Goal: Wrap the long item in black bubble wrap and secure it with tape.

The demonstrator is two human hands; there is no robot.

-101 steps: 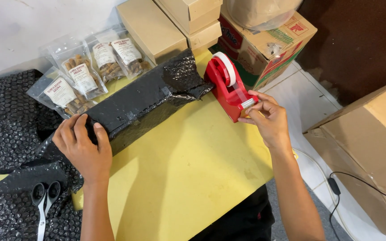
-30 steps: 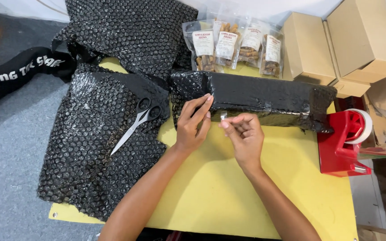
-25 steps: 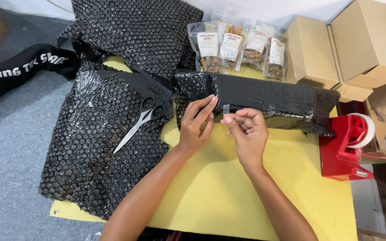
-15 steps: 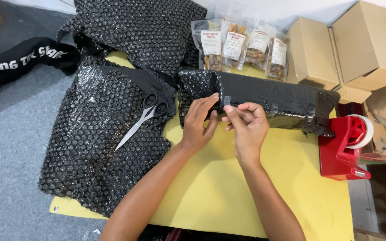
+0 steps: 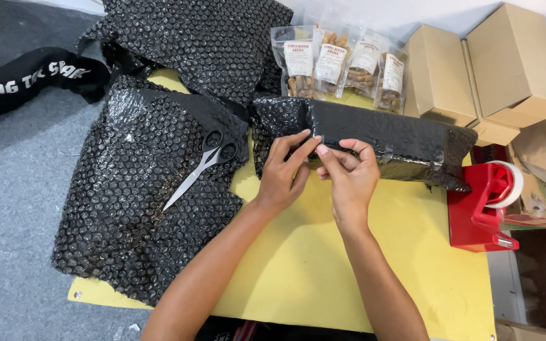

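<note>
A long parcel wrapped in black bubble wrap (image 5: pixel 399 136) lies across the far side of the yellow mat (image 5: pixel 323 271). My left hand (image 5: pixel 282 170) rests on its near face, fingers pressing the wrap down. Beside it, my right hand (image 5: pixel 352 173) pinches a short strip of clear tape (image 5: pixel 321 140) against the same spot, fingertips touching those of the left hand. Both hands sit near the parcel's left half.
Scissors (image 5: pixel 200 165) lie on loose black bubble wrap sheets (image 5: pixel 127 208) at the left. A red tape dispenser (image 5: pixel 485 205) stands at the right. Several snack pouches (image 5: pixel 342 60) and cardboard boxes (image 5: pixel 475 69) line the back. A black printed strap (image 5: pixel 26 79) lies on grey floor.
My right hand went from the tape dispenser to the parcel with a tape strip. Over the last second both hands moved up from the mat onto the parcel's near face.
</note>
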